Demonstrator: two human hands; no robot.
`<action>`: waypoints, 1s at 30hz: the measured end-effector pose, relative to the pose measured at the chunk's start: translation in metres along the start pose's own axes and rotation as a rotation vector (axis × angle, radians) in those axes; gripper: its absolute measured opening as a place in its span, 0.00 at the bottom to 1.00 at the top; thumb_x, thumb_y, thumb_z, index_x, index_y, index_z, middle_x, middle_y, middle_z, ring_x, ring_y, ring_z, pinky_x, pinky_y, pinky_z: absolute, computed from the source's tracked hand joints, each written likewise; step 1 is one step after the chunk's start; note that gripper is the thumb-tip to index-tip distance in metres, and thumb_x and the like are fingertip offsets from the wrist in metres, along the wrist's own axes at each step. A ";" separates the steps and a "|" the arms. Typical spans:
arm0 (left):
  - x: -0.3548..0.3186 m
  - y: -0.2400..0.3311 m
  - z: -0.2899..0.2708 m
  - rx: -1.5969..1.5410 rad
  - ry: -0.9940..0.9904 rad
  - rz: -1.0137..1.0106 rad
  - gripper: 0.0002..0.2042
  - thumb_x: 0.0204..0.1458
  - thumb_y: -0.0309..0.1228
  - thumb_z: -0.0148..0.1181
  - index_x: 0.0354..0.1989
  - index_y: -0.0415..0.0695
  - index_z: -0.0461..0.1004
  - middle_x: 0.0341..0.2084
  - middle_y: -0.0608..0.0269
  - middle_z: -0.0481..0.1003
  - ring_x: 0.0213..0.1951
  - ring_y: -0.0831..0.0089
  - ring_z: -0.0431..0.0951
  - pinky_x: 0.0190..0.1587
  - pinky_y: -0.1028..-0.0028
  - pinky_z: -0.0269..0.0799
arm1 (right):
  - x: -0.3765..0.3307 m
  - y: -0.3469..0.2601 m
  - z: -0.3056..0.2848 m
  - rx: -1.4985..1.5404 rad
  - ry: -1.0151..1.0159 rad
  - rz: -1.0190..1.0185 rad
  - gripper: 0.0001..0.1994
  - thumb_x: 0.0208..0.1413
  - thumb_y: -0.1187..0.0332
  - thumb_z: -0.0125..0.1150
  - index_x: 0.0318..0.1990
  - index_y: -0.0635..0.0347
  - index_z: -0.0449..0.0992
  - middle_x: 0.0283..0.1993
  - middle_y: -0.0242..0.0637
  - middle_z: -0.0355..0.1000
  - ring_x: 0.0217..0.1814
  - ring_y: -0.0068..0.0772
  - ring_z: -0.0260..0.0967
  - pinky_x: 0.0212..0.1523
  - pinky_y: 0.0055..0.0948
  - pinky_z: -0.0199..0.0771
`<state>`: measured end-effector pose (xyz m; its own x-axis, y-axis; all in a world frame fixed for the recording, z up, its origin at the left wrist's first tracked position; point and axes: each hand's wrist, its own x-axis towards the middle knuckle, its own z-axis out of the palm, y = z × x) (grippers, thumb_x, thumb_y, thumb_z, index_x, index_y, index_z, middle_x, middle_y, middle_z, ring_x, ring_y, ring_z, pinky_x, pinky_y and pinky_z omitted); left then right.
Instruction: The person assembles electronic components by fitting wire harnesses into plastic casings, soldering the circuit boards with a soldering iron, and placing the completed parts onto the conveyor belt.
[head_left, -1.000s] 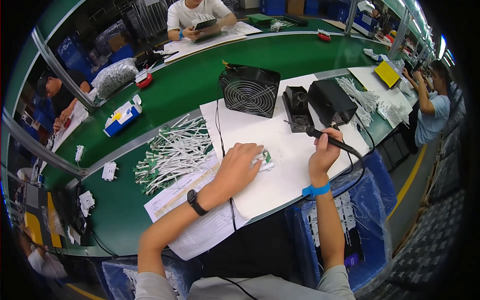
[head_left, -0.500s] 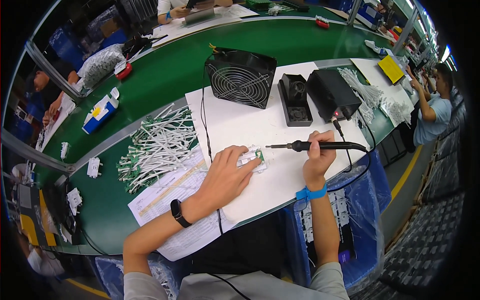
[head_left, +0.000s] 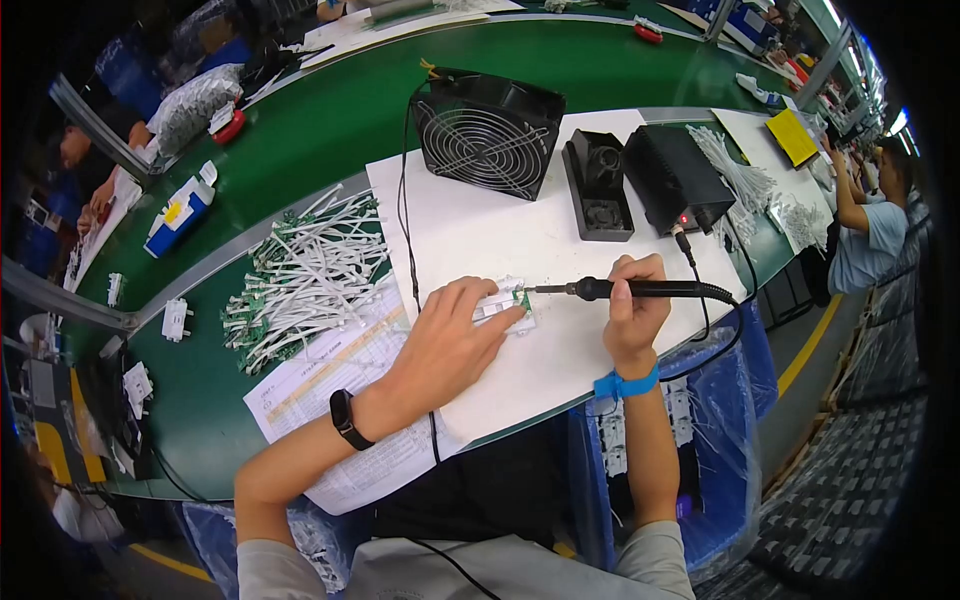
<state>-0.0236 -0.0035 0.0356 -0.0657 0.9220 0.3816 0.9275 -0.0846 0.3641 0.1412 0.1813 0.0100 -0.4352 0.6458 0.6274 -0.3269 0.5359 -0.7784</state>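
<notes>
With fingers of the right hand (head_left: 637, 315) closed around the handle, holds a black soldering iron (head_left: 596, 289) level, with the tip aimed left. With the left hand (head_left: 455, 340) palm-down, lays spread fingers over a white plastic housing (head_left: 495, 306); cannot tell whether pinching or only pressing. Works at a long green workbench (head_left: 190, 400), with a white board (head_left: 470, 240) on top. Has printed papers (head_left: 330, 405) at the near left edge and, farther back, a loose heap of white wire leads (head_left: 300, 285) with green ends. Faces a black fan (head_left: 490, 135) with a round wire grille, upright at the far side of the board, with a black soldering station (head_left: 677, 175), showing a red light, farther right, and a black iron stand (head_left: 600, 195) between the two. Has the housing on the white board, nearer than the fan, just left of the iron. Holds the tip at a small green circuit board (head_left: 520, 297) at the housing's right end; cannot tell whether touching.
</notes>
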 end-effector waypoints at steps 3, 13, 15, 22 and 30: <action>0.000 0.000 0.000 -0.002 0.004 0.001 0.19 0.51 0.24 0.65 0.53 0.48 0.78 0.51 0.52 0.70 0.54 0.53 0.70 0.55 0.60 0.68 | 0.000 0.000 0.000 0.012 0.004 0.002 0.05 0.60 0.72 0.56 0.37 0.60 0.65 0.26 0.26 0.63 0.25 0.12 0.50 0.25 0.17 0.49; -0.001 0.000 0.000 0.004 0.003 0.007 0.20 0.50 0.23 0.65 0.54 0.46 0.78 0.51 0.49 0.70 0.55 0.54 0.70 0.54 0.61 0.67 | 0.001 -0.001 0.001 0.005 0.006 -0.005 0.06 0.62 0.71 0.56 0.38 0.60 0.65 0.27 0.28 0.63 0.26 0.13 0.53 0.27 0.17 0.50; -0.001 0.000 0.001 0.010 0.006 0.010 0.20 0.49 0.23 0.65 0.53 0.46 0.78 0.51 0.49 0.70 0.55 0.53 0.70 0.55 0.61 0.67 | 0.001 -0.001 0.001 0.013 0.001 0.000 0.06 0.62 0.71 0.56 0.38 0.61 0.65 0.27 0.28 0.63 0.27 0.13 0.53 0.27 0.17 0.51; -0.001 0.000 0.001 0.009 0.009 0.014 0.20 0.49 0.23 0.65 0.53 0.46 0.78 0.51 0.48 0.70 0.56 0.53 0.70 0.56 0.60 0.67 | 0.001 -0.003 0.000 0.051 0.003 0.055 0.06 0.63 0.71 0.56 0.39 0.61 0.65 0.28 0.28 0.63 0.28 0.14 0.53 0.29 0.18 0.52; -0.002 0.000 0.001 0.010 0.001 -0.006 0.19 0.50 0.24 0.66 0.53 0.48 0.78 0.51 0.51 0.71 0.55 0.52 0.70 0.56 0.59 0.68 | 0.001 -0.003 0.001 0.069 0.009 0.050 0.05 0.63 0.72 0.55 0.39 0.61 0.65 0.28 0.28 0.62 0.28 0.14 0.52 0.29 0.19 0.52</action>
<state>-0.0228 -0.0052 0.0346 -0.0714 0.9219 0.3808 0.9309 -0.0756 0.3575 0.1409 0.1797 0.0130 -0.4448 0.6758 0.5878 -0.3624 0.4643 -0.8081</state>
